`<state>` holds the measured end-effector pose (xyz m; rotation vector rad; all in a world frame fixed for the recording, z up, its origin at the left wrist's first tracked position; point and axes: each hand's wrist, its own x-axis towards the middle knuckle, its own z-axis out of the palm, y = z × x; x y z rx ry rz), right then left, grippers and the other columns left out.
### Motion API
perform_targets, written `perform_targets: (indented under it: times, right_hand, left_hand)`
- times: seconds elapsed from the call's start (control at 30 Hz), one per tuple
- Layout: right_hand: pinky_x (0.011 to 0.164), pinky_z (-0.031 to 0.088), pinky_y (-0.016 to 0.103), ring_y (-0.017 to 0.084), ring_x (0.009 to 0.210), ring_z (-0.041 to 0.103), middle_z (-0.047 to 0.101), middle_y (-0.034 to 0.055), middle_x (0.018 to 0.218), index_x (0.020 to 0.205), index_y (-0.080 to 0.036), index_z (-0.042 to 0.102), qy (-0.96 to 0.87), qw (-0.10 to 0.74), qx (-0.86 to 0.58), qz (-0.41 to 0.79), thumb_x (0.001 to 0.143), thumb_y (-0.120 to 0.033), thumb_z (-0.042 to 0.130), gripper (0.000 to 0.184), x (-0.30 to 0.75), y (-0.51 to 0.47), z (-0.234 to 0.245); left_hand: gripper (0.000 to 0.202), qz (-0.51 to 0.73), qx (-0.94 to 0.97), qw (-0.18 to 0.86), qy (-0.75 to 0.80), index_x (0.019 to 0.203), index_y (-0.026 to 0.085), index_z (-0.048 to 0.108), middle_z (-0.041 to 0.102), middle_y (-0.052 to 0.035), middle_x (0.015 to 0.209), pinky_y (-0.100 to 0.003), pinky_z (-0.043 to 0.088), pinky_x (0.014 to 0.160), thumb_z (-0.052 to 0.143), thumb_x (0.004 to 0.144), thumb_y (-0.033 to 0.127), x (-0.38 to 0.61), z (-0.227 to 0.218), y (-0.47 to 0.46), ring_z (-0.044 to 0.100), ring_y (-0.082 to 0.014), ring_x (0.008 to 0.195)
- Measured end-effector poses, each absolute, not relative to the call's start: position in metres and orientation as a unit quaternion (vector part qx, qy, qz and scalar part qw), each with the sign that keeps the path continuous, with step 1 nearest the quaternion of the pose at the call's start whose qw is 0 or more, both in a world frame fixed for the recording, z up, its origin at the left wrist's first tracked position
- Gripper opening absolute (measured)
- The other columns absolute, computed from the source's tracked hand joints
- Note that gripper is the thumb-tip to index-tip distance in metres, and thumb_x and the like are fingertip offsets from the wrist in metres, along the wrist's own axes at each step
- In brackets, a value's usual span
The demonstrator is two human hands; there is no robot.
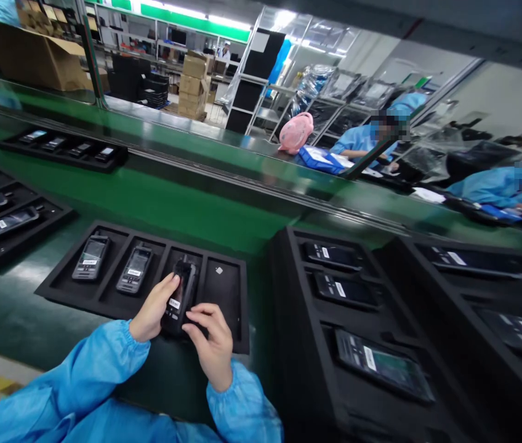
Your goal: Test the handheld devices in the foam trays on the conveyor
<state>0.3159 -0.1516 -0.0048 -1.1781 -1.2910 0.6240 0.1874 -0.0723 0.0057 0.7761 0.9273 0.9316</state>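
A black rugged handheld phone (178, 298) with a stub antenna and a white label is tilted above the third compartment of a black foam tray (150, 234). My left hand (154, 306) is closed around its left side, thumb on the front. At its lower right edge, my right hand (212, 341) has thumb and index finger bent in, pinching the side; the exact contact is hard to see. Two similar phones, one at far left (91, 257) and one beside it (134, 269), lie face up in the tray. The rightmost compartment (221, 295) shows only a small pale mark.
Stacked black foam trays (298, 344) holding more phones stand at right. Another tray of phones (12, 237) lies at left, and one (62, 147) sits farther back on the green conveyor belt (187, 197). A metal rail (224, 175) runs behind. Co-workers in blue sit across.
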Motion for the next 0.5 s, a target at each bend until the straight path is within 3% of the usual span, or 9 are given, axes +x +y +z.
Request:
perform_targets:
  times: [0.33,0.5]
  right_hand:
    - [0.071,0.057,0.029,0.016,0.082,0.067,0.069,0.0032,0.090,0.100,-0.031,0.075,-0.562,0.589,-0.521,0.257,0.087,-0.015,0.061,0.025,0.3118,-0.1545,-0.0018]
    - [0.073,0.057,0.027,0.015,0.084,0.065,0.066,0.0024,0.089,0.095,-0.030,0.075,-0.584,0.602,-0.507,0.199,0.087,-0.011,0.059,0.026,0.3130,-0.1522,-0.0020]
  left_hand:
    - [0.052,0.423,0.338,0.729,0.419,0.106,0.016,0.071,0.072,-0.0043,0.091,-0.028,0.049,0.074,0.074,0.073,0.056,0.1880,0.0069,-0.0711,0.064,-0.0193,0.083]
    - [0.049,0.409,0.337,0.727,0.436,0.093,0.016,0.071,0.069,-0.0016,0.081,-0.025,0.048,0.072,0.078,0.068,0.058,0.1911,0.0080,-0.0749,0.062,-0.0163,0.079]
